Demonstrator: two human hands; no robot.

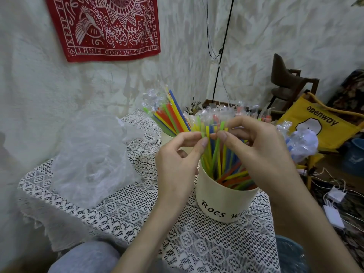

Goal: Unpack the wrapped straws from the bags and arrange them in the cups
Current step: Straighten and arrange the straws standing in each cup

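Head view, centre of frame: left hand point(177, 154) and right hand point(254, 146) each pinch wrapped straws point(214, 146) standing in the cream cup point(226, 201) on the desk point(122, 209). Best to fan them evenly, gripping lightly. Right palm hides the cup's far rim; the lettering is cut off.

A red bandana point(104, 26) hangs on the wall, a yellow bag point(319, 127) beside a dark chair point(285, 83).
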